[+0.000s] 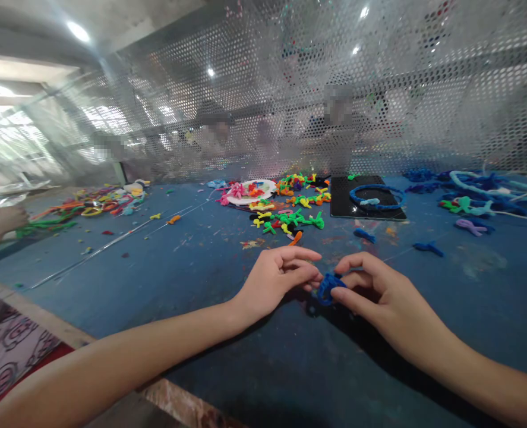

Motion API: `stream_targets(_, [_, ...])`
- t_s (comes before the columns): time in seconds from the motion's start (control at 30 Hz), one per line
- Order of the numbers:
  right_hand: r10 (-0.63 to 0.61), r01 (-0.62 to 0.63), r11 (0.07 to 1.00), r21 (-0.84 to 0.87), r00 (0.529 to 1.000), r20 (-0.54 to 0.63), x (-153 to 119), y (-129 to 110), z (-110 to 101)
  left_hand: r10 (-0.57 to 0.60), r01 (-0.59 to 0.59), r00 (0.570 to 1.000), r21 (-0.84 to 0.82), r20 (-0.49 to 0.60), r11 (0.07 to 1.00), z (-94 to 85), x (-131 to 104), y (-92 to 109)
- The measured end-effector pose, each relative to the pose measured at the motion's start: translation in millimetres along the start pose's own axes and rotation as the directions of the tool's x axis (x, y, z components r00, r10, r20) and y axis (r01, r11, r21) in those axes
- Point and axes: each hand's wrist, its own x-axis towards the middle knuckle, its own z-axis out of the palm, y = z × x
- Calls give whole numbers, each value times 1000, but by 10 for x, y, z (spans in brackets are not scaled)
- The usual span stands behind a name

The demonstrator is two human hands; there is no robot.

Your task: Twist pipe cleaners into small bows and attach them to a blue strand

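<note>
Above the blue tabletop (263, 356), a small looped piece of blue pipe cleaner (330, 289) is between my two hands. My right hand (379, 291) pinches its right side between thumb and fingertips. From the other side, my left hand (281, 276) has its thumb and lower fingers closed at the piece's left edge, its index finger stretched above. The exact contact there is partly hidden. Short blue twisted pieces (363, 235) lie beyond my right hand, with another blue piece (428, 248) farther right.
Colourful pipe-cleaner knots (296, 220) lie around a white plate (270, 189). A black tablet-like slab (341, 205) bears a blue ring (376, 206). Blue loops (495, 187) are heaped right. At left, another person's hand (5, 226) is near a colourful pile (98, 202). A perforated metal screen (267, 101) stands behind.
</note>
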Motion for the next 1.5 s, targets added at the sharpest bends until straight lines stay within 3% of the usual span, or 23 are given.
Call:
stream_targets(0.3, [-114, 117, 986, -118, 993, 25, 5, -6, -21, 71, -70, 998, 41, -2, 997, 29, -9, 33])
stream_targets(0.47, [-73, 69, 988, -139, 997, -23, 5, -26, -13, 121, -117, 992, 98, -37, 988, -7, -2, 17])
stream_targets(0.57, [-35, 31, 994, -107, 999, -32, -6, -23, -9, 187, -175, 982, 239, -25, 955, -16, -28, 13])
stream_targets(0.73, [-38, 35, 995, -92, 999, -33, -14, -14, -9, 398, -388, 909, 593, 122, 706, -15, -94, 62])
stream_targets(0.97, [-62, 53, 989, -136, 996, -61, -15, -14, -18, 521, -578, 777, 727, 353, 370, -58, -149, 64])
stream_targets(1.1, [-86, 75, 984, -164, 994, -64, -18, -1, -20, 533, -558, 765, 785, 361, 268, -39, -176, 52])
stream_targets(1.27, [-112, 90, 969, -231, 990, -84, -23, -17, -19, 560, -552, 746, 805, 360, 217, -8, -197, 68])
stream_targets(1.5, [-141, 101, 949, -298, 983, -114, -47, -40, -13, 492, -545, 763, 827, 420, 139, -22, -240, 98])
